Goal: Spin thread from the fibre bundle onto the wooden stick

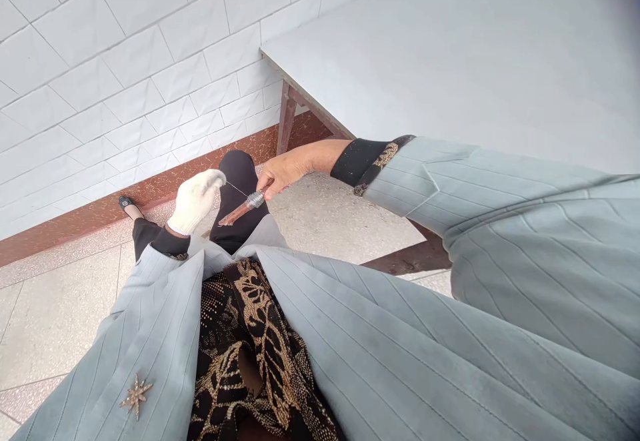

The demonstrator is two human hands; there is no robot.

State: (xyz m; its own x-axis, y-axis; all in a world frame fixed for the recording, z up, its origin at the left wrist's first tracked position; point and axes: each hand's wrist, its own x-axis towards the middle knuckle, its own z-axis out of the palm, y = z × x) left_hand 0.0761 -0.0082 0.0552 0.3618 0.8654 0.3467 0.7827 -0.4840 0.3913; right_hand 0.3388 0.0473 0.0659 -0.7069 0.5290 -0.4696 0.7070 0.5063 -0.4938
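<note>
My right hand [281, 171], bare, is closed round one end of a brown wooden stick [235, 215]. Thin grey wire [255, 199] is wound in a coil round the stick's middle, close to my fingers. From the coil a single strand runs taut to my left hand [197, 199], which wears a white glove. Its fingertips are pinched on that strand. The stick slants down and to the left, over my dark-trousered knee [239, 171]. My left hand is beside the stick and apart from it.
A large table with a pale top [450, 47] stands at the upper right, on a brown leg [287, 117]. White wall tiles [150, 47] rise on the left above a reddish-brown skirting [75, 221]. Below lies a speckled floor [70, 307].
</note>
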